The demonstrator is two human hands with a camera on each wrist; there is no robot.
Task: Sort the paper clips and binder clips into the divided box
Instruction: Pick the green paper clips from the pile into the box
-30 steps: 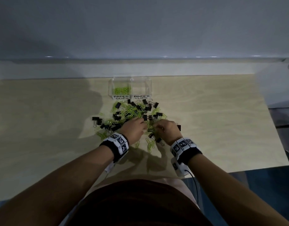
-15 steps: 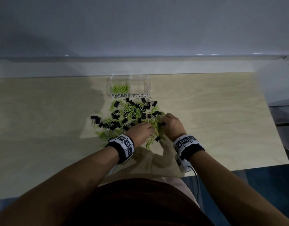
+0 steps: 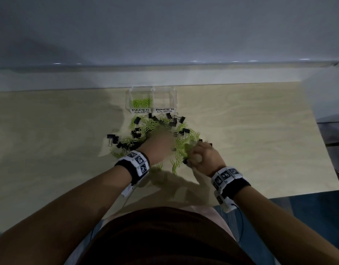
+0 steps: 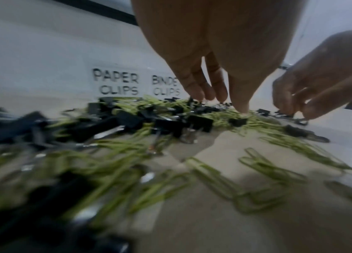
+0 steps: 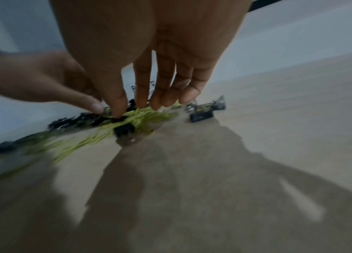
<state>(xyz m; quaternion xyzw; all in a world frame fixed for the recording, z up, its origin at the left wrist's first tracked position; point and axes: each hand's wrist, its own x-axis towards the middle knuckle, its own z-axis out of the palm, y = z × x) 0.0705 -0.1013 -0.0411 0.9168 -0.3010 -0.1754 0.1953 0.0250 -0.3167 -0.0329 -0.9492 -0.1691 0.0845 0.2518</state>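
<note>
Both hands down in the mixed pile, fingertips working it. Left hand [image 3: 159, 146] reaches into the pile's middle, fingers [image 4: 198, 89] fairly straight and pointing down, tips touching clips; can't tell if anything is pinched, motion blur too heavy. Right hand [image 3: 204, 156] at the pile's near-right edge, fingers [image 5: 142, 95] and thumb drawn together at the tips on something dark, likely a black binder clip, not confirmable. Green paper clips [image 3: 182, 150] and black binder clips [image 3: 137, 120] lie tangled on the wooden tabletop [image 3: 260, 131], just near of the clear divided box [image 3: 152, 101]. Box sits at the table's far edge: left compartment labelled PAPER CLIPS, already holding some green ones; right compartment labelled BINDER CLIPS, looks empty. Judging by that, early in the sort, most of the pile left. Handling: both kinds light and rigid. Paper clips thin, lie flat, hook into each other, so expect chains to lift together; best pinched at a loop end or slid to bare wood first. Binder clips bulkier, easier to grab by the black body, wire handles flop and snag neighbours. One stray binder clip [image 5: 202, 115] sits apart at right, an easy pick.
</note>
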